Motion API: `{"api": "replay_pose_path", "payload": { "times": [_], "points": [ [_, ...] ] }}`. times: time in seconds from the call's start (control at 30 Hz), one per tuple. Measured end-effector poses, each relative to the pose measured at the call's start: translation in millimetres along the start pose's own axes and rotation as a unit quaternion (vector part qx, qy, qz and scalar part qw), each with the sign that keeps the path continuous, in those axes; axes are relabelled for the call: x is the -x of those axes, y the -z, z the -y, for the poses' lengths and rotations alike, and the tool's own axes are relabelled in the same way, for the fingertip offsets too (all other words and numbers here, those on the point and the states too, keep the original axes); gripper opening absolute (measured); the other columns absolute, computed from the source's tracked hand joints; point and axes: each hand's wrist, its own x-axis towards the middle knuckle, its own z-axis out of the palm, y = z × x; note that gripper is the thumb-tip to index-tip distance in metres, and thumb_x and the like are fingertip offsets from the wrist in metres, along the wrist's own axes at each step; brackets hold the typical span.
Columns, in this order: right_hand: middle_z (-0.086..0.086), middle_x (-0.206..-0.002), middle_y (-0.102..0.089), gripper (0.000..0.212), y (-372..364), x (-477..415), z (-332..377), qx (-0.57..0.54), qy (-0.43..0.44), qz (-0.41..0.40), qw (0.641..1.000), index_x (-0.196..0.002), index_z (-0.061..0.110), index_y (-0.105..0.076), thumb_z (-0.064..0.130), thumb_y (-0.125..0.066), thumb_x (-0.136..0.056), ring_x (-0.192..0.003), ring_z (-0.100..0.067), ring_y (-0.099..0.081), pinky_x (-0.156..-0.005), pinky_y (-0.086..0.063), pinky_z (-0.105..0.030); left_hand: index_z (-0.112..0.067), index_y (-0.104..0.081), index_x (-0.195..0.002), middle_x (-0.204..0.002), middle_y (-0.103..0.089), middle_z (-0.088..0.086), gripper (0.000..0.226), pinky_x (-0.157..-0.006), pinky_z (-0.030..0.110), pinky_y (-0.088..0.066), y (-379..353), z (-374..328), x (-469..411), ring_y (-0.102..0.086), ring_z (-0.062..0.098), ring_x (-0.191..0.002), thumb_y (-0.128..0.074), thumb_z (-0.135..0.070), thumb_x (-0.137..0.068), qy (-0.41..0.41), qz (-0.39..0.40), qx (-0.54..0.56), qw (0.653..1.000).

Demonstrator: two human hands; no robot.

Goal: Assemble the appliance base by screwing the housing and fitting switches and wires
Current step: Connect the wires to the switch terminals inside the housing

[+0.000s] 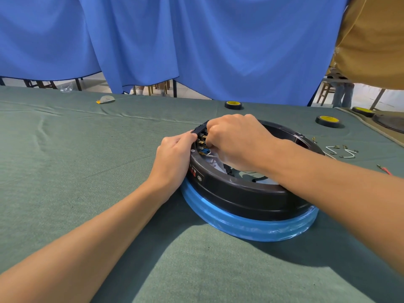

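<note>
A round dark appliance base (pixel 240 193) with a blue film-wrapped lower rim (pixel 251 228) lies on the green table cloth. At its left rim stands a black switch block (pixel 200 130) with brass terminals. My left hand (pixel 175 158) grips the rim and the switch block from outside, thumb on the block. My right hand (pixel 236 141) reaches over the rim with curled fingers pinching at the terminals, where a thin white wire (pixel 207 153) shows. What the right fingertips hold is hidden.
Short white wires with brass connectors (pixel 341 150) lie right of the base, and a red-tipped one (pixel 385 170) nearer the edge. Two yellow-and-black tape rolls (pixel 233 104) (pixel 328 121) sit behind. A blue curtain hangs at the back. A person in tan stands at the right (pixel 371 40).
</note>
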Motion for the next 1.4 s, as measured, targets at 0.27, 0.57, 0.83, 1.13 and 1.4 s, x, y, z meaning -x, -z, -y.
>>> {"api": "replay_pose_path", "payload": {
  "times": [0.27, 0.57, 0.83, 1.13, 1.4],
  "points": [
    [-0.001, -0.097, -0.061, 0.012, 12, 2, -2, -0.107, -0.105, 0.048, 0.987, -0.091, 0.024, -0.067, 0.018, -0.057, -0.090, -0.091, -0.027, -0.058, -0.068, -0.043, -0.036, 0.010, -0.060, -0.077, -0.078, -0.055, 0.014, 0.057, -0.074, 0.039, -0.035, 4, -3, -1, -0.048, 0.022, -0.075, -0.055, -0.045, -0.068, 0.010, 0.041, 0.004, 0.999],
    [0.005, -0.080, -0.067, 0.013, 17, 80, -69, -0.178, -0.223, -0.078, 0.955, -0.080, 0.022, -0.076, 0.025, -0.066, -0.088, -0.082, -0.021, -0.059, -0.075, -0.037, -0.030, -0.013, -0.066, -0.123, -0.121, -0.064, -0.003, 0.036, -0.091, 0.021, -0.041, -4, -39, -28, -0.057, 0.013, -0.112, -0.058, -0.008, -0.088, 0.001, 0.022, -0.123, 0.992],
    [0.011, -0.080, -0.071, 0.010, -11, 86, -66, -0.400, -0.352, -0.210, 0.820, -0.078, 0.021, -0.077, 0.023, -0.070, -0.085, -0.074, -0.006, -0.061, -0.070, -0.045, -0.025, -0.025, -0.070, -0.119, -0.121, -0.070, 0.003, 0.033, -0.088, 0.027, -0.047, -24, -43, -33, -0.061, 0.019, -0.114, -0.065, -0.009, -0.090, -0.028, 0.052, -0.305, 0.951],
    [0.009, -0.089, -0.070, 0.013, -14, 81, -68, -0.411, -0.345, -0.198, 0.820, -0.078, 0.021, -0.075, 0.030, -0.071, -0.086, -0.086, -0.011, -0.061, -0.080, -0.044, -0.028, -0.024, -0.057, -0.137, -0.136, -0.060, -0.001, 0.047, -0.082, 0.017, -0.046, -23, -45, -34, -0.058, 0.021, -0.122, -0.064, -0.012, -0.092, -0.020, 0.059, -0.303, 0.951],
    [0.003, -0.079, -0.073, 0.024, 6, 100, -104, -0.460, -0.354, -0.204, 0.789, -0.074, 0.023, -0.076, 0.034, -0.064, -0.091, -0.085, -0.013, -0.065, -0.080, -0.048, -0.033, -0.015, -0.061, -0.117, -0.112, -0.063, 0.013, 0.031, -0.076, 0.036, -0.043, -39, -60, -30, -0.050, 0.033, -0.091, -0.053, -0.037, -0.096, -0.061, 0.077, -0.579, 0.809]
  ]
}}
